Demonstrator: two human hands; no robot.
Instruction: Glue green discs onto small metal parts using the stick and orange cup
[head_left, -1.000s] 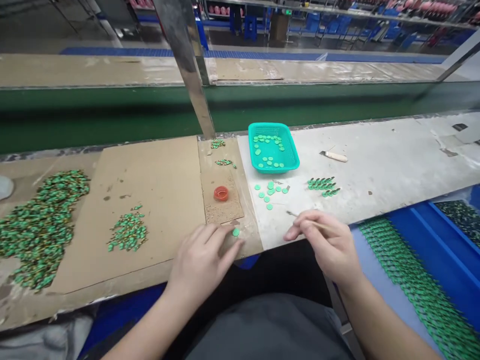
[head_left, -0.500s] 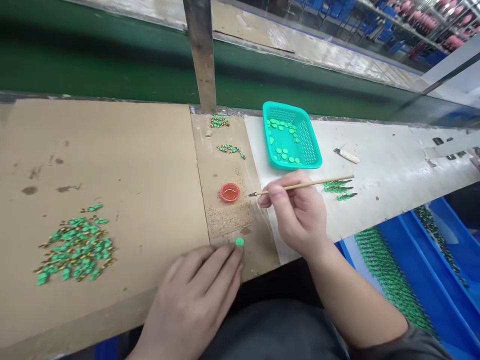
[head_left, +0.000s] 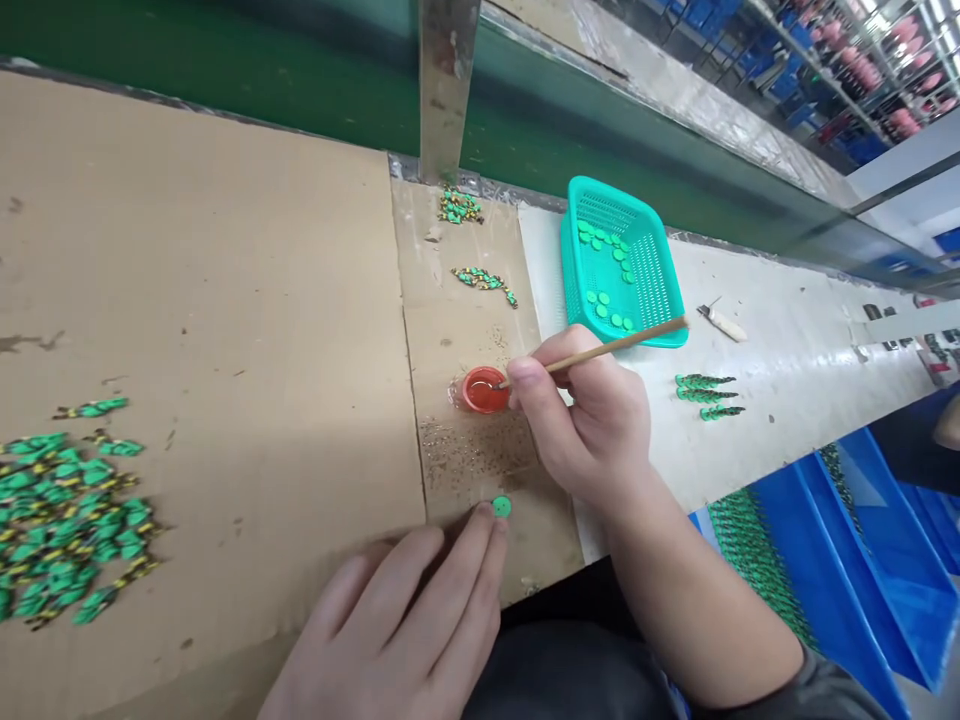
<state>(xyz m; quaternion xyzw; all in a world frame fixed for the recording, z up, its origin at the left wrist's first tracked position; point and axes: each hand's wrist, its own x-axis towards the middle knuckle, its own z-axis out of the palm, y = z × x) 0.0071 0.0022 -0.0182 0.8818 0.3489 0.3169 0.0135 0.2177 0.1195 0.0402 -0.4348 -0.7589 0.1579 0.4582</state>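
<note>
We see the right hand pinching a thin brush between thumb and fingers, with the handle slanting up toward the right. The brush's tip is at the inner right side of a small red cup, which holds some liquid. We cannot tell how far the tip goes into it. The cup stands on a narrow cardboard strip, just above a patch of brown specks.

Below that patch, a green disc lies flat on the same strip. The left hand rests palm down beside it, its fingers close together and a fingertip touching the disc's left edge. We do not see the thumb, so we cannot tell whether this hand pinches the disc or only steadies it.

At the far end of the strip we find two little clusters of green and dark pieces, and at far left a larger heap of them on a wide cardboard sheet. Right of the strip, a teal basket with more discs in it stands on a white sheet. Near it lie a pale-handled tool and short rows of green pieces. Blue bins stand below the table's edge.
</note>
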